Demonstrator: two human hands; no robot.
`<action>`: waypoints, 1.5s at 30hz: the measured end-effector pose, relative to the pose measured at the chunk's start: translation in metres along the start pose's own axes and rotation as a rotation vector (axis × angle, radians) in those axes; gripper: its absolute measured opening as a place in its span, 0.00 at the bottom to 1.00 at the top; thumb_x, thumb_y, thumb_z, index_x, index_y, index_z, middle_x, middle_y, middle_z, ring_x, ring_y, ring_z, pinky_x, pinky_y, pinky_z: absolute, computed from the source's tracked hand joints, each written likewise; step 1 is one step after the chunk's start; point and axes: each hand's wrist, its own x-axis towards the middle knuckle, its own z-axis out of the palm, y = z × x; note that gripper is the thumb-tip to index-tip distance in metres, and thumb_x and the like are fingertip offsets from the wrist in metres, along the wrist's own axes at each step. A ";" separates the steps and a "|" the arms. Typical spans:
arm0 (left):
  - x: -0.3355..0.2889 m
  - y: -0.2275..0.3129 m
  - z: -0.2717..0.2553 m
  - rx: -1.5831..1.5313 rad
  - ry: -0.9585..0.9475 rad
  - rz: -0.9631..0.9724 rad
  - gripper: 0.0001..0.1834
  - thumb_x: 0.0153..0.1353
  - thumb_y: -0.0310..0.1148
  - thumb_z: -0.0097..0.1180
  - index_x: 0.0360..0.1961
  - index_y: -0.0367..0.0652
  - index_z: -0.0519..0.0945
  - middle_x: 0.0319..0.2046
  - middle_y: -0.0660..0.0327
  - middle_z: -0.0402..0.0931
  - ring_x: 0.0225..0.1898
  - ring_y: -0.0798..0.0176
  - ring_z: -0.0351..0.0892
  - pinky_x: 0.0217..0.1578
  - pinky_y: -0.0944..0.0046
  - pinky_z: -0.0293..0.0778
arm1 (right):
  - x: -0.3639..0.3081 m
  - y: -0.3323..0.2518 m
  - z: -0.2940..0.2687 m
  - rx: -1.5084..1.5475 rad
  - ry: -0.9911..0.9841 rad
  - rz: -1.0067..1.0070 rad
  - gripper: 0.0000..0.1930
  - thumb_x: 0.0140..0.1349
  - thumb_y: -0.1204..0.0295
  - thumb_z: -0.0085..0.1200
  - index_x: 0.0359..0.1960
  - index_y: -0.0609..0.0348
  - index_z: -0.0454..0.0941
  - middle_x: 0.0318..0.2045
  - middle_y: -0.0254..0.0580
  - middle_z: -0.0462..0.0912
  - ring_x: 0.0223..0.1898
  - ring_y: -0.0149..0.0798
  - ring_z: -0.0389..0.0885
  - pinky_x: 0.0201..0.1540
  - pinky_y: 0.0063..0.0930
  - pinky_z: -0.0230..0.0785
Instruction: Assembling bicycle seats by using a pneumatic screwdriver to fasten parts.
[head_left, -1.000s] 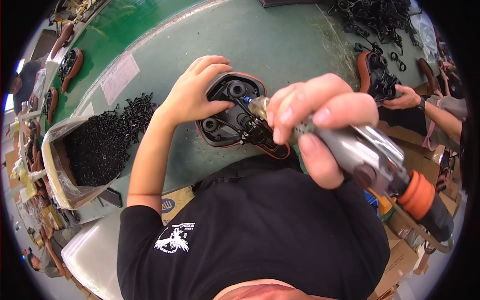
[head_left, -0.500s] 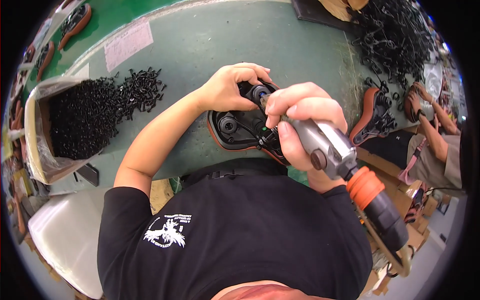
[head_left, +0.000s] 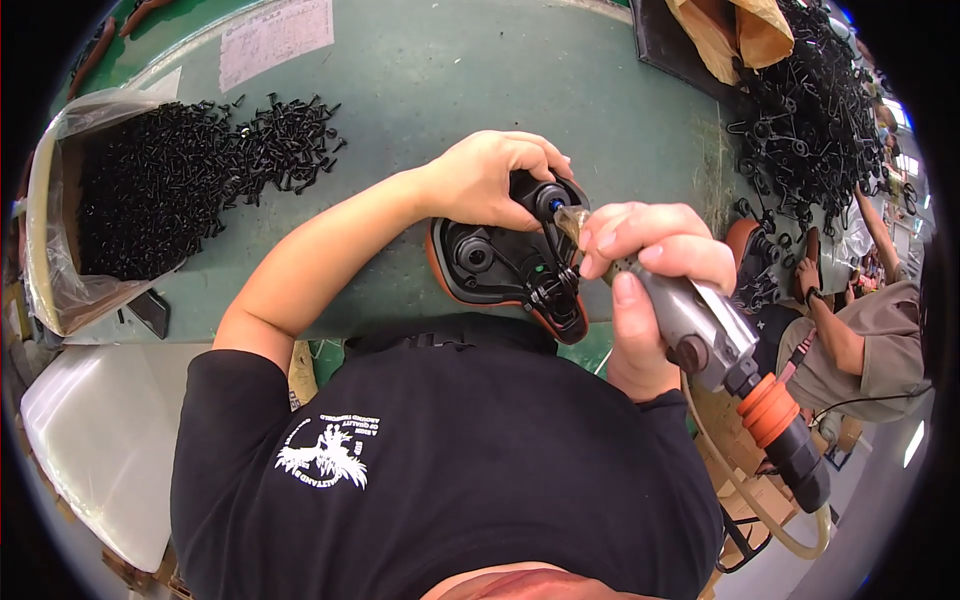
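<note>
An upturned bicycle saddle [head_left: 480, 288], black underneath with a brown rim, lies on the green bench in front of me. My left hand [head_left: 492, 182] grips its far side, thumb and fingers around a round black mount [head_left: 548, 198]. In my right hand [head_left: 662, 250] is a silver air screwdriver [head_left: 712, 338] with an orange ring and a hose. Its blue-tipped bit points at the centre of that mount; whether it touches is hard to tell. A second round mount [head_left: 474, 254] shows on the saddle's left lobe.
At left, a plastic-lined box [head_left: 62, 215] spills black screws [head_left: 290, 140] onto the bench. A paper sheet [head_left: 275, 42] lies at the far left. Black wire-like parts [head_left: 810, 130] are heaped at far right, near another saddle [head_left: 742, 245]. A co-worker [head_left: 850, 335] works at right.
The whole view has shifted a little. My right hand and the screwdriver have drawn slightly right of the mount, showing more of the saddle. My left hand keeps its grip.
</note>
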 end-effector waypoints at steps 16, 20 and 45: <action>0.005 0.003 0.002 0.082 -0.024 -0.041 0.21 0.46 0.29 0.80 0.40 0.38 0.83 0.56 0.53 0.88 0.57 0.47 0.88 0.58 0.52 0.84 | 0.002 0.029 0.004 0.034 0.063 0.135 0.17 0.60 0.89 0.58 0.48 0.59 0.76 0.36 0.49 0.90 0.34 0.36 0.88 0.42 0.34 0.85; 0.003 0.011 0.001 0.109 0.000 -0.007 0.23 0.46 0.28 0.79 0.44 0.37 0.84 0.54 0.51 0.89 0.57 0.46 0.88 0.60 0.52 0.83 | -0.005 0.008 -0.002 0.061 0.055 0.040 0.21 0.64 0.90 0.55 0.57 0.59 0.72 0.60 0.66 0.82 0.38 0.38 0.88 0.49 0.39 0.85; -0.129 0.043 -0.122 1.091 0.159 -0.522 0.08 0.68 0.32 0.68 0.38 0.40 0.84 0.40 0.52 0.82 0.45 0.41 0.85 0.47 0.45 0.82 | -0.156 0.006 -0.144 -0.016 0.900 0.761 0.13 0.62 0.86 0.55 0.47 0.60 0.76 0.76 0.72 0.71 0.23 0.44 0.87 0.32 0.36 0.82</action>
